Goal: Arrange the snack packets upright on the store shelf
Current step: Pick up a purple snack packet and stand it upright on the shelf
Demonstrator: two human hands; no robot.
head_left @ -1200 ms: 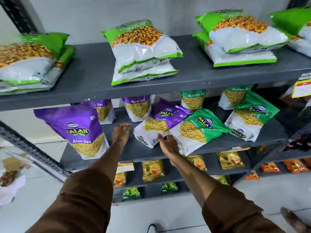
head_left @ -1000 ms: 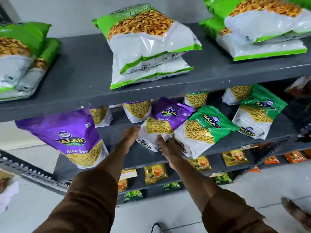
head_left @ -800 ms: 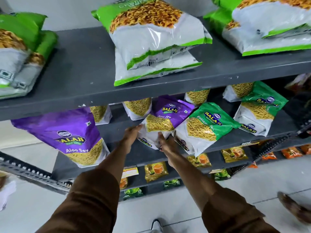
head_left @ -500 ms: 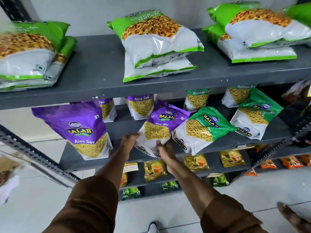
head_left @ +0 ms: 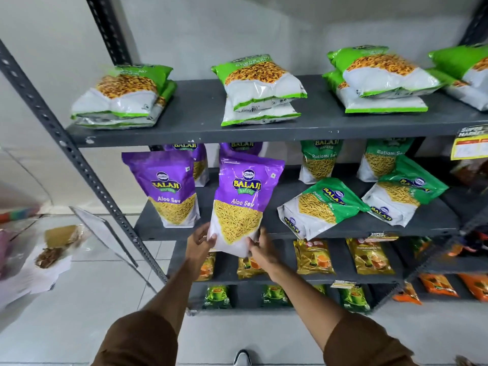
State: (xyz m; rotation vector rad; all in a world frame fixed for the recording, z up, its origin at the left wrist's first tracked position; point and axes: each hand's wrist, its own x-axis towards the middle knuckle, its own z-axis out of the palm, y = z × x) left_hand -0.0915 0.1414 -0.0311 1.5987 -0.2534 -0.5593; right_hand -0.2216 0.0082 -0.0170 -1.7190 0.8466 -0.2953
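I hold a purple Aloo Sev packet (head_left: 241, 199) upright in front of the middle shelf (head_left: 364, 229), its bottom below the shelf edge. My left hand (head_left: 199, 240) grips its lower left corner and my right hand (head_left: 260, 245) its lower right corner. Another purple Aloo Sev packet (head_left: 169, 187) stands upright on the shelf to the left. Two green Ratlami Sev packets (head_left: 320, 207) (head_left: 402, 192) lie tilted on the shelf to the right, with upright green ones (head_left: 319, 161) behind them.
The top shelf (head_left: 200, 128) carries flat stacks of green-and-white packets (head_left: 260, 89). Lower shelves hold yellow packets (head_left: 313, 256), green packets (head_left: 217, 297) and orange packets (head_left: 438, 285). A perforated steel upright (head_left: 79, 165) slants at left. A tiled floor lies below.
Both hands closed on the tilted purple packet, lifted it off the shelf and turned it upright. The camera has pulled back and tilted up.
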